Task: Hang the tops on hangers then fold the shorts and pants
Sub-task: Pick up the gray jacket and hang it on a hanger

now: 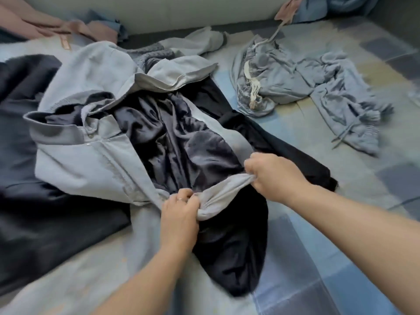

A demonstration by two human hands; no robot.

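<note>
A pile of clothes lies on the bed in front of me. A light grey-blue top (91,153) with a dark satin lining (181,142) is spread open in the middle. My left hand (179,212) grips a bunched grey edge of it (218,196). My right hand (270,173) grips the same edge a little further right. A black garment (231,251) lies under the top and reaches toward me. Crumpled grey-blue pants with a white drawstring (302,78) lie apart at the right.
A dark navy garment (34,223) covers the bed's left side. Pink fabric (45,26) and more blue cloth sit at the back left. The patchwork bedspread (341,246) shows at the right. A grey wall (181,10) runs along the far edge.
</note>
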